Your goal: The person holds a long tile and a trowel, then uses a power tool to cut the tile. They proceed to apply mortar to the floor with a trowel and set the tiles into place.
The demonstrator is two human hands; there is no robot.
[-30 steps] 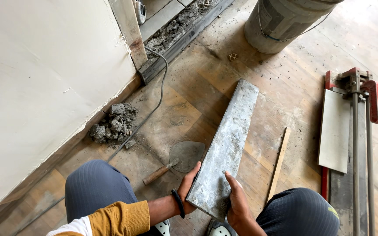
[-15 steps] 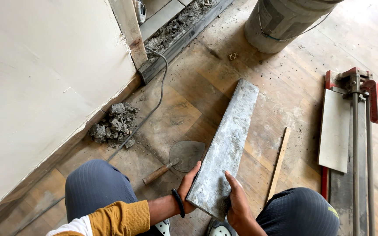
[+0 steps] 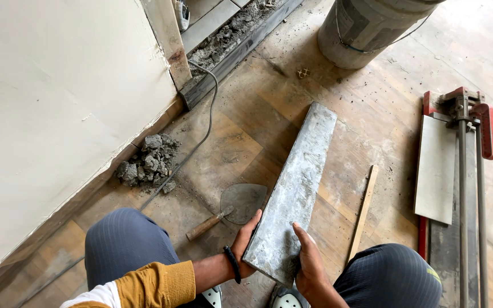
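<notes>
Currently both hands on long grey tile [image 3: 296,191], left hand [image 3: 245,246] fingers grasping its left edge, right hand [image 3: 310,263] fingers grasping right edge, trowel [image 3: 230,206] on floor [image 3: 246,125] just left.

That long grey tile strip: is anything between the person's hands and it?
Nothing visible: the left hand grips one edge of the tile strip and the right hand the other. The trowel lies beside it on the floor.

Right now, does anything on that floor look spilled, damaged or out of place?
Yes: a loose heap of grey mortar rubble lies by the white wall's base, with more debris in the channel behind. The long grey mortar-smeared tile strip is held at its near end by left hand and right hand.
</notes>
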